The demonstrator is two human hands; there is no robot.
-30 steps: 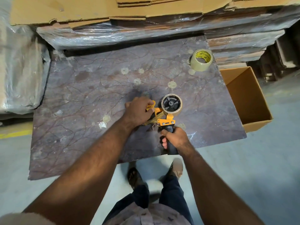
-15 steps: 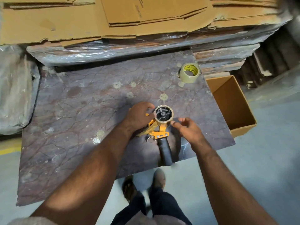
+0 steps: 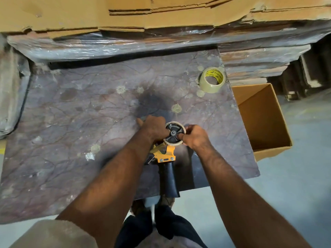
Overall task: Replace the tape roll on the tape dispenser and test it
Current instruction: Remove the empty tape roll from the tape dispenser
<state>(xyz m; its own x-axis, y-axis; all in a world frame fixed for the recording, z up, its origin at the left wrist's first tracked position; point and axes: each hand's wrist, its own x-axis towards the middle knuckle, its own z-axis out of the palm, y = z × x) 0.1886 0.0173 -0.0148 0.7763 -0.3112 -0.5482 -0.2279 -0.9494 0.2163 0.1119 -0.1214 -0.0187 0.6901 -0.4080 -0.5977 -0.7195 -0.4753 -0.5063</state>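
An orange tape dispenser (image 3: 164, 153) with a black handle lies on the marbled slab (image 3: 86, 126), handle hanging over the near edge. Its black hub carries a nearly bare cardboard core (image 3: 174, 133). My left hand (image 3: 155, 128) presses on the dispenser's front, left of the hub. My right hand (image 3: 194, 137) pinches the core's right rim with thumb and fingers. A fresh roll of clear tape (image 3: 212, 80) with a yellow inner label stands at the slab's far right corner, away from both hands.
An open cardboard box (image 3: 265, 120) sits on the floor right of the slab. Plastic-wrapped stacks and flattened cartons (image 3: 161, 13) rise behind the slab. A wrapped bundle (image 3: 10, 90) lies at the left. My feet stand below the near edge.
My right hand left the black handle and moved up to grip the core on the hub. The left hand stayed on the dispenser's front. The camera shifted closer.
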